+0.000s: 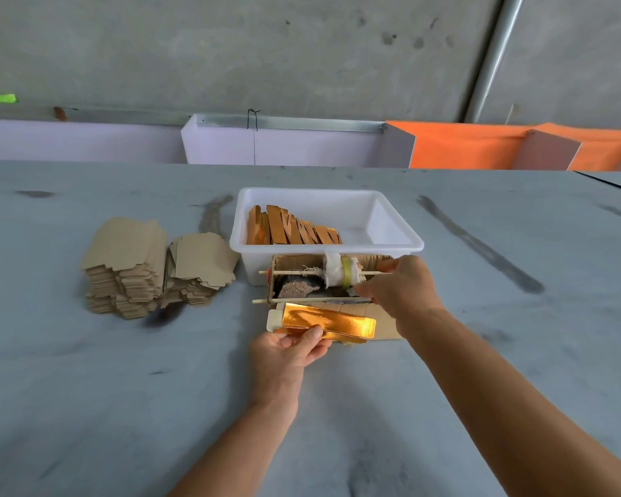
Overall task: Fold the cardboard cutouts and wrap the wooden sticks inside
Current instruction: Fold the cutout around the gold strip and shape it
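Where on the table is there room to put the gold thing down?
Bare table lies right of the right hand, and in front of the cutout stacks. It is crowded between the white tub, the cardboard jig and the left hand.

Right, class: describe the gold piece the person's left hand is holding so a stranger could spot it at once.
Start at the white plastic tub in the middle of the grey table. Just in front of it sits a small open cardboard box, crossed by thin wooden sticks. The gold foil cutout lies nearest the person, pinched by the left hand; unlike the orange-gold pieces in the tub, it is single and brightly mirror-shiny.
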Demonstrator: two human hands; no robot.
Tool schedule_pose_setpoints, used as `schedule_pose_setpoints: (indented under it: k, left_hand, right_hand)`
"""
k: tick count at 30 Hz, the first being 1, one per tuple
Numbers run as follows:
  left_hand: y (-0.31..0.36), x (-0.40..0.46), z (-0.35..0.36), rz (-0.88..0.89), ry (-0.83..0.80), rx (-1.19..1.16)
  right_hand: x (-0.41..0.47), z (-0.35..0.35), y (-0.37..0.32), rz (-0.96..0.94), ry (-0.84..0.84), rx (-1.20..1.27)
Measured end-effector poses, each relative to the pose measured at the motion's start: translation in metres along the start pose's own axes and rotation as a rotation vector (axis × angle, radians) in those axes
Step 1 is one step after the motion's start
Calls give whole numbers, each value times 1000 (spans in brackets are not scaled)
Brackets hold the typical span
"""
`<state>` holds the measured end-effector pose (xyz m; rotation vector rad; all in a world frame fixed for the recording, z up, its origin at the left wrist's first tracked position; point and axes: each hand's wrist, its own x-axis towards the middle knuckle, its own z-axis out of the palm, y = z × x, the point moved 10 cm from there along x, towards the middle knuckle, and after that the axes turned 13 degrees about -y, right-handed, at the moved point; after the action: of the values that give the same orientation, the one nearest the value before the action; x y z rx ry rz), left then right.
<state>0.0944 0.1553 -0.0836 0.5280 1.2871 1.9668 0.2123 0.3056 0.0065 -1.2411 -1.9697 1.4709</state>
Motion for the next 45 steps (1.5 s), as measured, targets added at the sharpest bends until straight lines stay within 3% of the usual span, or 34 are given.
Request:
schedule_pose_setpoints:
  k: [8,26,45]
  left_hand:
    - [-5,3,-3,-24,19,11]
    - [-4,-1,-2,-41,35,45]
    - [-13,-15,0,-106,88,-102]
  right_hand:
    - [-23,5,21,-33,82,85]
    - [-40,3,41,-36,50,204]
    - [-35,4,66,3,130,258]
